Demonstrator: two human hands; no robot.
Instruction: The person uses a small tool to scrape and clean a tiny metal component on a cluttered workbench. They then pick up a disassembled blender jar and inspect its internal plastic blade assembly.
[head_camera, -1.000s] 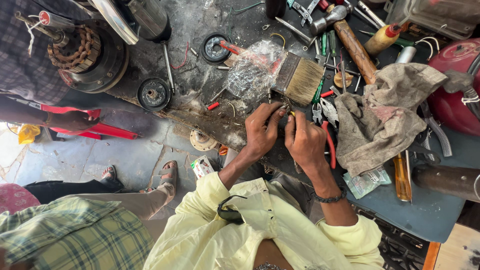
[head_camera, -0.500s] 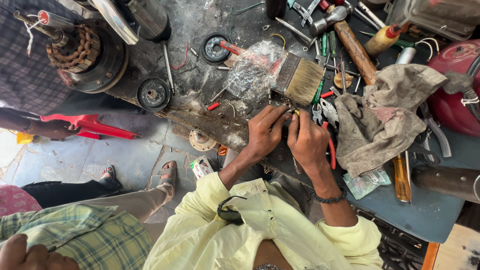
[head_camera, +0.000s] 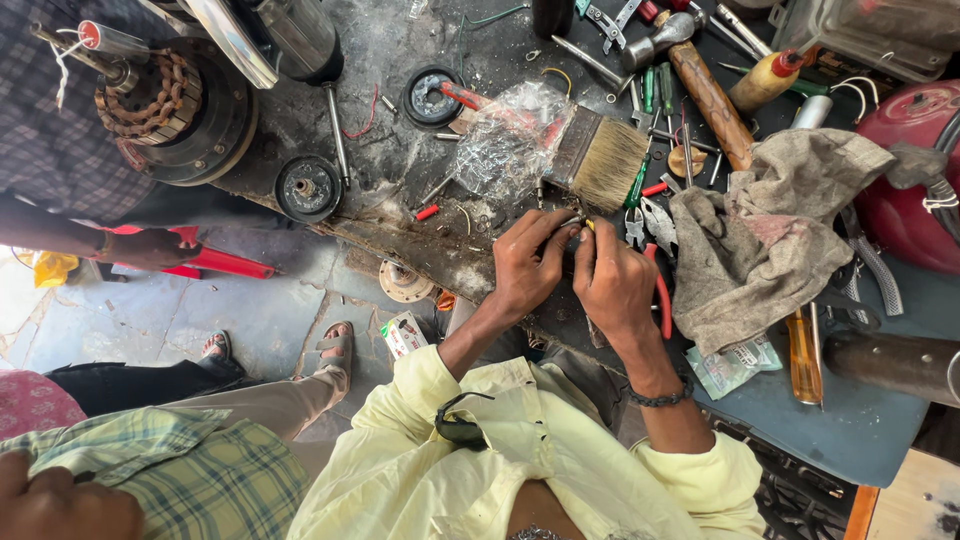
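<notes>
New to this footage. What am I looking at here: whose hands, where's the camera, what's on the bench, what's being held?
There is one view only, from a camera worn on a person's head, looking straight down. The two bare hands in the middle belong to that person in the pale yellow shirt. The left hand and right hand meet over a small part pinched between the fingertips; it is too small to identify. They work on a grimy workbench. On it lie a wide paintbrush, crumpled clear plastic, a dirty rag, a wooden-handled hammer, red-handled pliers and round metal parts. Other people stand at the left.
</notes>
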